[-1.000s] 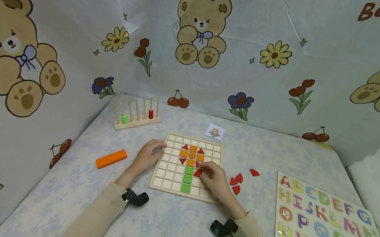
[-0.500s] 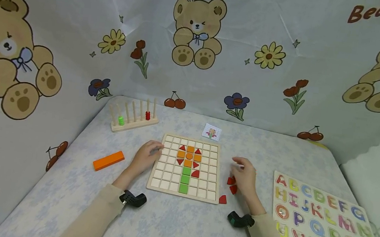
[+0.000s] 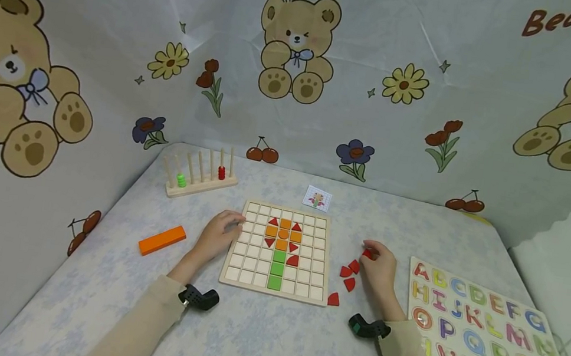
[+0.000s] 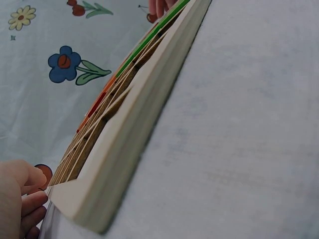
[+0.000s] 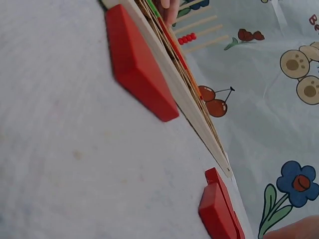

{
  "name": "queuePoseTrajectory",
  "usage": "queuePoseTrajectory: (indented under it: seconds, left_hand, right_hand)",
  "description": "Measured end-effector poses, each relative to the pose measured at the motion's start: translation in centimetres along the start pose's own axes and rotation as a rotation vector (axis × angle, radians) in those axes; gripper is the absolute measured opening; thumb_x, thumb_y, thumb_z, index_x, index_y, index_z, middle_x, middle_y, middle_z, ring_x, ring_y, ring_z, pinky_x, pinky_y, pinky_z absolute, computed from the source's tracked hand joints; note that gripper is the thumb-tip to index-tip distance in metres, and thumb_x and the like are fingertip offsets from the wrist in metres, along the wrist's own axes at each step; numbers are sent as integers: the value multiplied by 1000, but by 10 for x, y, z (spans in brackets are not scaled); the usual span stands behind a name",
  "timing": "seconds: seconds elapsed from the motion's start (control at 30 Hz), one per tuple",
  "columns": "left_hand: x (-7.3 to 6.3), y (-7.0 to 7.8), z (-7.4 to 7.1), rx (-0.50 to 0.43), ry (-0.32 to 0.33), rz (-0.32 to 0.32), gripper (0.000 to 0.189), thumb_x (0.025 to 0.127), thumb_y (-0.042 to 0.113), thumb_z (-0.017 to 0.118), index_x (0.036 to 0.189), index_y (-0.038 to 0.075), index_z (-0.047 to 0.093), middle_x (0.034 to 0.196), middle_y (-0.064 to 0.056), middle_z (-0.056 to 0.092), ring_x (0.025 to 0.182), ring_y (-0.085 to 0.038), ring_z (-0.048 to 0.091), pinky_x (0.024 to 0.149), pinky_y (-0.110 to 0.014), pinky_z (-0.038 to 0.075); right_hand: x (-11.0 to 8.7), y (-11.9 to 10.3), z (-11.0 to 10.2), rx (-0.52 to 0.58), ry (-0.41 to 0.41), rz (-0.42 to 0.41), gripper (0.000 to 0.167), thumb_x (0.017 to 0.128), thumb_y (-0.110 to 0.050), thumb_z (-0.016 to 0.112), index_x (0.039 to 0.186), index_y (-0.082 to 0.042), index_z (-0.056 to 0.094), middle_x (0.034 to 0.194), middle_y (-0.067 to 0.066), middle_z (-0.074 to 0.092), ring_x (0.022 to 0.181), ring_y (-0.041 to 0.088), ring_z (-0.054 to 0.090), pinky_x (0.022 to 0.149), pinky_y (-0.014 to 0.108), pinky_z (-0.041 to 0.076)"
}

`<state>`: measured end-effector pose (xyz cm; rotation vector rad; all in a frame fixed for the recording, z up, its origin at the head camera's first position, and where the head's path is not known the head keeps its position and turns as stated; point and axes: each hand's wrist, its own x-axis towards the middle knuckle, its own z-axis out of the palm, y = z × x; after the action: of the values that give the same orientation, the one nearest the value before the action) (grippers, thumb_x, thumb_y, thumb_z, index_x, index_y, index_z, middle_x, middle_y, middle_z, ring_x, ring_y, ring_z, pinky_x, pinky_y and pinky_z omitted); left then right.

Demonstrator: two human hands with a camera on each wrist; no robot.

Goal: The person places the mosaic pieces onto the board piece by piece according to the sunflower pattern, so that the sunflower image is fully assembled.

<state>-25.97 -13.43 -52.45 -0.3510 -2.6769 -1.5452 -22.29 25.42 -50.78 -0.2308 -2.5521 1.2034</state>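
Observation:
My left hand rests against the left edge of a wooden grid board, its fingertips touching the rim. In the left wrist view those fingers lie by the board's corner. Orange squares, a column of green squares, small red triangles and one red quarter-circle piece sit in the grid. To the right of the board, my right hand pinches another red quarter-circle piece between its fingertips. Several more lie beside it, including one piece at the board's lower right corner.
A printed pattern card lies behind the board. At the back left stands a peg stand with green and red beads. An orange bar lies left of my left hand. The alphabet puzzle board occupies the right side.
My right hand has left the grid board and moved right to the loose red pieces, where it takes hold of the farthest one. The left hand stays at the board's edge.

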Motion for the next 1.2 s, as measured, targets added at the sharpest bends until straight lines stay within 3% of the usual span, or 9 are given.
queuePoseTrajectory:
  seconds: [0.23,0.37,0.53,0.7,1.07,1.2]
  left_hand:
    - [0,0,-1,-8,-5,1,31,101,22,57,128,8,65,138,-10,57,136,-31,47,115,-54,36]
    - [0,1,-1,-7,-6,6,32,101,21,57,129,7,65,138,-11,57,135,-33,48,113,-55,38]
    - [0,2,0,-11,-4,0,32,101,22,57,129,8,65,138,-10,57,136,-32,48,113,-54,38]
    - [0,0,-1,-10,-6,6,32,101,23,57,129,8,65,137,-10,57,136,-31,48,114,-53,37]
    - [1,0,-2,-24,-8,-1,32,101,21,57,129,8,65,137,-10,57,135,-31,48,114,-53,38]
    - [1,1,-1,-16,-7,5,32,101,20,58,129,7,65,137,-11,57,134,-32,49,113,-54,38]
  right_hand:
    - [0,-1,4,-2,-46,-35,34,87,7,64,121,7,65,115,26,67,103,37,63,82,23,50]
    - [-7,-17,9,50,-85,-39,34,87,5,67,121,6,65,116,26,66,103,37,63,86,31,55]
    - [-28,-49,22,118,-256,-136,34,86,5,70,119,5,65,114,24,65,102,37,62,89,47,55]
    - [-47,-66,43,146,-374,-247,32,83,7,73,114,2,68,107,17,67,97,32,65,85,38,57]
    - [-56,-69,54,200,-344,-275,26,81,14,70,105,2,70,104,15,68,98,32,66,81,28,58]
    - [-48,-64,46,173,-301,-276,26,84,11,68,108,4,69,105,18,68,97,34,65,81,34,58]
